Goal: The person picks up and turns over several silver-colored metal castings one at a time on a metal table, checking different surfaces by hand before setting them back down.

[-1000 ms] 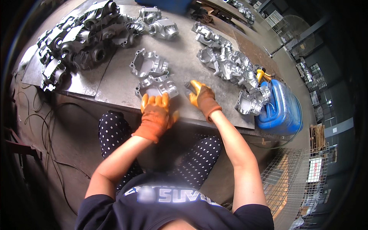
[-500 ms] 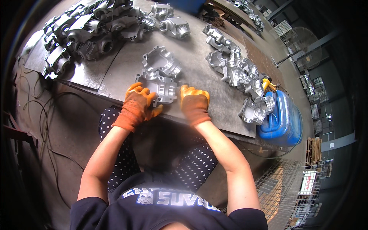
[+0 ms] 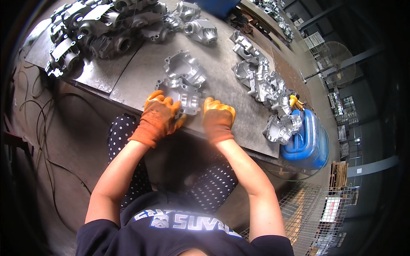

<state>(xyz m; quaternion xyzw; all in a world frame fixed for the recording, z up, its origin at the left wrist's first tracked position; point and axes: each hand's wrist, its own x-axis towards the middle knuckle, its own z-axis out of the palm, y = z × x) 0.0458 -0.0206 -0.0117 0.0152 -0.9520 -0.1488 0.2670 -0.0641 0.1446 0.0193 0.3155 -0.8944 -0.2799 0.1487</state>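
Note:
A silvery cast-metal housing (image 3: 188, 99) lies at the table's near edge, its hollow side facing up. My left hand (image 3: 159, 114), in an orange work glove, is closed on the housing's near left rim. Just right of the same housing is my right hand (image 3: 219, 116), gloved alike, with the fingers curled into a fist. Whatever it may hold is hidden, apart from a faint blur between fist and housing. Touching the far side of this housing is a second open casting (image 3: 184, 68) of similar shape.
Many castings (image 3: 100, 32) are heaped at the far left of the metal-topped table (image 3: 132, 81). A row of housings (image 3: 260, 79) runs down the right side. Beside it stand a blue plastic container (image 3: 305, 143) and a yellow-handled thing (image 3: 295, 101). Cables (image 3: 45, 141) lie on the floor at left.
The whole view has shifted slightly. Both hands keep nearly the same places at the near housing, the left on its rim and the right fist at its right side.

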